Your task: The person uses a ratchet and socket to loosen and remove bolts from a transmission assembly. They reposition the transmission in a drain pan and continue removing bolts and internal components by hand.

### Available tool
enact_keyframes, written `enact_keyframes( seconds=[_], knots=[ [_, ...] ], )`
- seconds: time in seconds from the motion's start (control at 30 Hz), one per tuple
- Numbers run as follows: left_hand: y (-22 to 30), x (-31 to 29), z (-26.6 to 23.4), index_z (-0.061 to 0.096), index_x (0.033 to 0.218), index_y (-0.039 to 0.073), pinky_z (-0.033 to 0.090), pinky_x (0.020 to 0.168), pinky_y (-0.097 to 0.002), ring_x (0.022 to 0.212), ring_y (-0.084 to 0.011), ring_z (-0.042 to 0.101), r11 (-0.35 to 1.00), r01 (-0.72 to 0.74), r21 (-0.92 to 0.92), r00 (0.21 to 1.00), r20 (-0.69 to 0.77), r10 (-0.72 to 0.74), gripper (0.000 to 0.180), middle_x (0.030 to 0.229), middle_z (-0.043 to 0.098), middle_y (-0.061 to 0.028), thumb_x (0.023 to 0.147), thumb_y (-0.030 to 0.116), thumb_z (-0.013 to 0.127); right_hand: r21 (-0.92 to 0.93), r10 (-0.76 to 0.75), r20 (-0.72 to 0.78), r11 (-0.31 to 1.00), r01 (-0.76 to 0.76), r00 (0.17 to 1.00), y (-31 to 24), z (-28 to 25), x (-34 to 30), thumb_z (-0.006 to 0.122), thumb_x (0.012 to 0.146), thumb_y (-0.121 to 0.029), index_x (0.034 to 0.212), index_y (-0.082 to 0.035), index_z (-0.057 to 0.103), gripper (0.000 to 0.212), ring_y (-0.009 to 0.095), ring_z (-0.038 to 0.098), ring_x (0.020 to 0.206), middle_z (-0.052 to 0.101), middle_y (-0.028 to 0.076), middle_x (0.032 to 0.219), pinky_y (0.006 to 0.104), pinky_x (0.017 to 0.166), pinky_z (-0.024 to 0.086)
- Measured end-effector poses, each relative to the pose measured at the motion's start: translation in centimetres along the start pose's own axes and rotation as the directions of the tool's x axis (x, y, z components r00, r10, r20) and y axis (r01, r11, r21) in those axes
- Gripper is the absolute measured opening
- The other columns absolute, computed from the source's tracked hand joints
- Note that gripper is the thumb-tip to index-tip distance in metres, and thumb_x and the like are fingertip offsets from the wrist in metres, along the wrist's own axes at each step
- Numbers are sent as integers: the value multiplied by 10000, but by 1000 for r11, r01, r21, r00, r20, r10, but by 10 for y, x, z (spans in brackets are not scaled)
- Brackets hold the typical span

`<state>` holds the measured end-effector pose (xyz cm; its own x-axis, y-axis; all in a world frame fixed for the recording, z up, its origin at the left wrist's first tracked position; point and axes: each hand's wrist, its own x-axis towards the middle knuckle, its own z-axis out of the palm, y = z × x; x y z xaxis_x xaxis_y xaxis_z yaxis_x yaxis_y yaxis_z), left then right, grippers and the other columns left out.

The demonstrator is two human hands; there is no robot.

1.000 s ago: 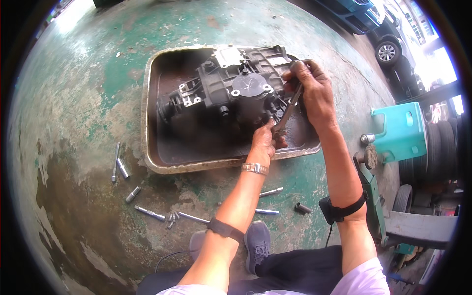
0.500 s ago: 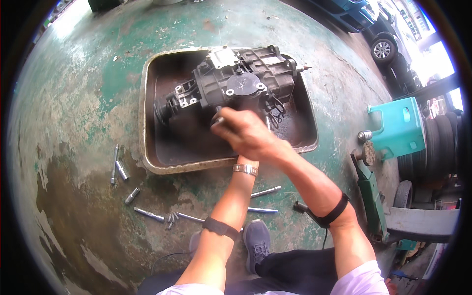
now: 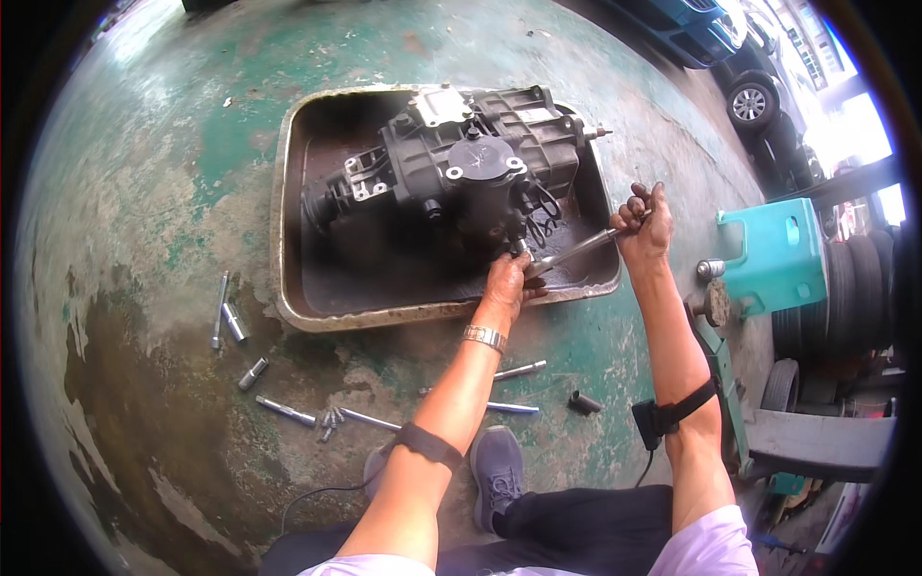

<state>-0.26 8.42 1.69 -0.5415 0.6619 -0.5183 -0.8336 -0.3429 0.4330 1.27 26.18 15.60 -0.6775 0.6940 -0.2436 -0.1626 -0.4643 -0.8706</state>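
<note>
A dark metal gearbox lies in a shallow metal tray on the floor, with a round cover on its upper side. My left hand is closed around the head end of a silver socket wrench, low at the gearbox's near right side. The wrench slants up to the right across the tray's rim. At its far end, my right hand has its fingers curled round the handle. The spot where the wrench meets the gearbox is partly hidden by my left hand. Beside it hangs a looped black cable.
Loose sockets, extension bars and a few small bolts lie on the floor before the tray. A dark short tube is near my right forearm. Rightward are a teal stool, a spray can, a green jack and tires.
My hands, earlier together over the tray's middle, are now apart. The right has swung right to the wrench's handle end; the left has moved right and nearer to its head.
</note>
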Motion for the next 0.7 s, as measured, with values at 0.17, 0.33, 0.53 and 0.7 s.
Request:
enact_keyframes(
  seconds=[0.17, 0.33, 0.53, 0.7],
  knots=[
    [3, 2, -1, 527, 1048, 66, 539, 656, -439, 936, -244, 589, 999, 4, 36, 999, -50, -2, 183, 1049, 602, -110, 987, 223, 456, 71, 47, -73, 997, -42, 996, 14, -21, 24, 443, 980, -466, 999, -28, 489, 441, 94, 284, 453, 364, -27, 593, 267, 458, 292],
    [6, 3, -1, 518, 1074, 46, 534, 560, -380, 790, -235, 611, 990, 67, 123, 994, -97, -55, 223, 972, 623, -116, 986, 245, 470, 88, 74, -199, 994, -57, 977, 28, -50, 41, 418, 989, -462, 1011, -12, 484, 455, 105, 306, 481, 378, -15, 629, 281, 473, 303],
    [1, 5, -4, 533, 1046, 14, 522, 497, -345, 616, -218, 588, 995, -20, 94, 998, -62, 26, 307, 909, 616, -115, 960, 309, 528, 178, 160, -285, 978, -112, 945, 40, -76, 55, 407, 997, -441, 968, -20, 478, 428, 116, 351, 469, 415, 8, 631, 307, 491, 359],
    [-2, -1, -2, 553, 978, 31, 520, 494, -328, 590, -180, 566, 985, -124, 121, 990, -58, 132, 263, 839, 593, -86, 883, 250, 663, 145, 118, -381, 987, -67, 917, 54, -85, 61, 414, 1004, -384, 917, -11, 456, 386, 162, 394, 507, 463, 59, 696, 385, 535, 413]
  ],
)
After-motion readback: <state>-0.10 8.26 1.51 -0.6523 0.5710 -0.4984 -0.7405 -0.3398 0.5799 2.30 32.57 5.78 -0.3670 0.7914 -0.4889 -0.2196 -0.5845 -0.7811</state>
